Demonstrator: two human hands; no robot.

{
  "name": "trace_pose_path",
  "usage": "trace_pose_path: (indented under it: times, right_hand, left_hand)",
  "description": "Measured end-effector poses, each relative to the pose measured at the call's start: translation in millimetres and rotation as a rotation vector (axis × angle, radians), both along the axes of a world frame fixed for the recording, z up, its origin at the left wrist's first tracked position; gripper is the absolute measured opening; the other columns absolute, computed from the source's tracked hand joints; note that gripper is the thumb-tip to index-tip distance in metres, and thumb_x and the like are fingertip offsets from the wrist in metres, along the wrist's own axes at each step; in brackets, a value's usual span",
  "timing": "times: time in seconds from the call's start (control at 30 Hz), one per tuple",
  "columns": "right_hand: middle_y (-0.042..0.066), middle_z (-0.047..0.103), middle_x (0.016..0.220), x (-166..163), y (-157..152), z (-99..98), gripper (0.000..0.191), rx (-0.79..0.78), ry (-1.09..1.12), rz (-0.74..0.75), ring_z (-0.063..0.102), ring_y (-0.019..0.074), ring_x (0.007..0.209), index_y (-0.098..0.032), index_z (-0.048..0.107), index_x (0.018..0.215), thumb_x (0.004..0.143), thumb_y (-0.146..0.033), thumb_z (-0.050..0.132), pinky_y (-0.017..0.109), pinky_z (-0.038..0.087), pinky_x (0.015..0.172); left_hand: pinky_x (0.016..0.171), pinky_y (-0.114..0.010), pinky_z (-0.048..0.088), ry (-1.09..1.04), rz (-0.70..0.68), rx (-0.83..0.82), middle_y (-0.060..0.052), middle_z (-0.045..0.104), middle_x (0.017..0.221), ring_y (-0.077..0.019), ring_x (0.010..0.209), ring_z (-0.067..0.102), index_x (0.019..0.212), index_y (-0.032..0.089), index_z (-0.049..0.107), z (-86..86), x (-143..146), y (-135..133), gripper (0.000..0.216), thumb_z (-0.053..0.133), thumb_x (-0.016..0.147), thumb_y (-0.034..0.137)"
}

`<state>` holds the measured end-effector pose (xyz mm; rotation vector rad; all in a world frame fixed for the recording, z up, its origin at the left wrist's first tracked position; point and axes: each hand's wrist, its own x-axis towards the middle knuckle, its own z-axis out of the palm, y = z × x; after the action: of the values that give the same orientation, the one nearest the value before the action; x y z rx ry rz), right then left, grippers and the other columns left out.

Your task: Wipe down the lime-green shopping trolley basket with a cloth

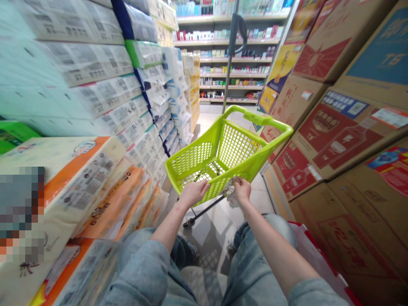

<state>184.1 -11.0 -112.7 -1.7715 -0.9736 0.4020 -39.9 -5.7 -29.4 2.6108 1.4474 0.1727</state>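
Observation:
A lime-green plastic shopping basket [255, 158] on wheels is tilted toward me in a narrow shop aisle. My left hand [193, 192] is closed over the basket's near rim. My right hand [241, 188] grips a crumpled white cloth [230, 192] and presses it against the basket's near wall. My knees in blue jeans show at the bottom of the view.
Stacked packs of tissue and paper rolls [95, 102] line the left side. Brown cardboard cartons [338, 140] are stacked on the right. A grey pole with a handle [232, 46] rises behind the basket. Stocked shelves [229, 42] stand at the aisle's far end.

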Motion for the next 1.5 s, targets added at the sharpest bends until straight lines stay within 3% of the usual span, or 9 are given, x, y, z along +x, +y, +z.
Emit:
trace_pose_path:
  times: [0.13, 0.33, 0.53, 0.67, 0.97, 1.13, 1.27, 1.4, 1.5]
  right_hand:
    - [0.012, 0.072, 0.097, -1.5, 2.1, 0.0, 0.038, -0.037, -0.040, 0.013, 0.066, 0.0242, 0.092, -0.017, 0.071, 0.093, 0.078, -0.044, 0.049, 0.032, 0.049, 0.081]
    - [0.011, 0.073, 0.083, 5.9, 12.6, 4.8, 0.026, -0.205, -0.093, -0.065, 0.068, 0.0237, 0.078, -0.016, 0.072, 0.085, 0.075, -0.033, 0.054, 0.030, 0.049, 0.068]
    - [0.010, 0.072, 0.075, 15.3, 3.5, 7.8, 0.026, -0.214, -0.200, -0.030, 0.066, 0.0232, 0.073, -0.018, 0.071, 0.083, 0.075, -0.034, 0.053, 0.030, 0.047, 0.065]
    - [0.013, 0.071, 0.081, 21.5, -6.1, 12.4, 0.035, -0.180, -0.233, -0.114, 0.065, 0.0238, 0.076, -0.014, 0.070, 0.092, 0.080, -0.038, 0.048, 0.030, 0.045, 0.069]
    - [0.009, 0.070, 0.076, 18.7, 3.0, 26.9, 0.032, -0.293, -0.414, 0.012, 0.063, 0.0208, 0.070, -0.018, 0.069, 0.100, 0.085, -0.033, 0.045, 0.028, 0.040, 0.061]
    - [0.010, 0.069, 0.070, 30.4, -8.7, 26.5, 0.024, -0.400, -0.458, 0.067, 0.063, 0.0215, 0.066, -0.018, 0.073, 0.089, 0.080, -0.031, 0.055, 0.028, 0.038, 0.059]
    - [0.010, 0.072, 0.083, 32.2, -18.5, 23.2, 0.030, -0.311, -0.388, 0.009, 0.064, 0.0219, 0.073, -0.017, 0.071, 0.096, 0.082, -0.034, 0.051, 0.028, 0.040, 0.062]
    - [0.008, 0.071, 0.094, 19.2, -14.9, 23.7, 0.032, -0.069, -0.426, 0.110, 0.063, 0.0203, 0.084, -0.018, 0.069, 0.097, 0.084, -0.036, 0.047, 0.026, 0.042, 0.071]
    - [0.009, 0.070, 0.094, 9.0, -9.2, 23.4, 0.031, -0.059, -0.509, 0.147, 0.062, 0.0200, 0.085, -0.018, 0.070, 0.095, 0.086, -0.033, 0.044, 0.026, 0.041, 0.073]
  left_hand:
    - [0.064, -0.025, 0.038, 0.011, -0.003, -0.005, -0.003, 0.067, 0.084, -0.0191, 0.080, 0.064, 0.093, 0.025, 0.054, 2.6, 1.0, -1.7, 0.041, 0.019, 0.096, 0.047]
    - [0.065, -0.026, 0.039, 0.002, -0.009, -0.014, -0.003, 0.067, 0.085, -0.0193, 0.081, 0.064, 0.093, 0.025, 0.054, 3.1, 1.1, -2.2, 0.041, 0.019, 0.096, 0.047]
    - [0.067, -0.026, 0.039, -0.020, -0.001, -0.024, -0.003, 0.067, 0.085, -0.0194, 0.081, 0.063, 0.095, 0.026, 0.055, 1.2, -1.8, -1.4, 0.042, 0.019, 0.096, 0.048]
    - [0.067, -0.026, 0.039, -0.019, -0.002, -0.018, -0.003, 0.067, 0.085, -0.0200, 0.081, 0.063, 0.096, 0.026, 0.055, 0.6, -3.5, -1.0, 0.042, 0.019, 0.095, 0.048]
    - [0.067, -0.025, 0.040, -0.002, 0.010, -0.018, -0.003, 0.067, 0.084, -0.0188, 0.080, 0.063, 0.094, 0.026, 0.054, 1.4, -1.8, -2.2, 0.042, 0.019, 0.095, 0.048]
    - [0.068, -0.026, 0.041, -0.013, 0.006, -0.013, -0.003, 0.067, 0.084, -0.0194, 0.081, 0.063, 0.094, 0.026, 0.055, 1.6, -2.7, -2.0, 0.041, 0.020, 0.095, 0.048]
    - [0.068, -0.026, 0.041, -0.018, 0.015, -0.021, -0.003, 0.067, 0.084, -0.0189, 0.081, 0.063, 0.094, 0.026, 0.055, 2.0, -2.6, -2.5, 0.041, 0.021, 0.095, 0.048]
    - [0.067, -0.026, 0.040, -0.021, 0.009, -0.014, -0.002, 0.067, 0.084, -0.0189, 0.080, 0.063, 0.093, 0.026, 0.055, 1.1, -2.3, -2.9, 0.041, 0.020, 0.095, 0.048]
    - [0.067, -0.026, 0.040, -0.020, 0.003, -0.010, -0.002, 0.067, 0.084, -0.0189, 0.079, 0.063, 0.092, 0.026, 0.055, 0.8, -2.3, -2.8, 0.042, 0.020, 0.095, 0.048]
